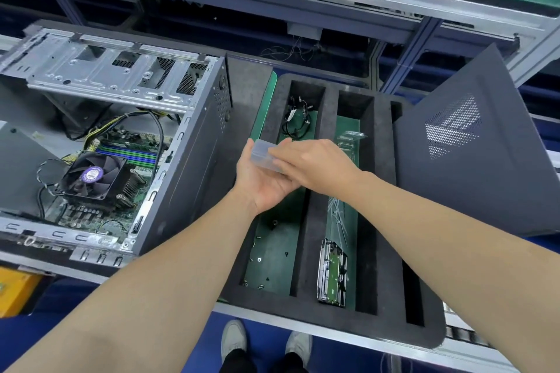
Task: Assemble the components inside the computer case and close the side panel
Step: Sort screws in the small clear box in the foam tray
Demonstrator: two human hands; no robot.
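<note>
The open computer case lies on its side just left of the foam tray, with its motherboard and cooler fan exposed. The side panel is off and leans against the tray's right edge, so closing up looks a long way off. In the tray's middle slot, at the near end, a hard drive waits untouched, and a cable bundle sits at the far end of the left slot.

Both hands meet above the tray's left slot. The left hand is palm up and cradles a small clear plastic box, fingers curled round it. The right hand lays its fingers on the box; whether they pinch the lid or merely rest there, I cannot tell.

This looks like the parts-fetching step. Next, I would judge, the box must be opened and its contents carried left of the tray into the case.
</note>
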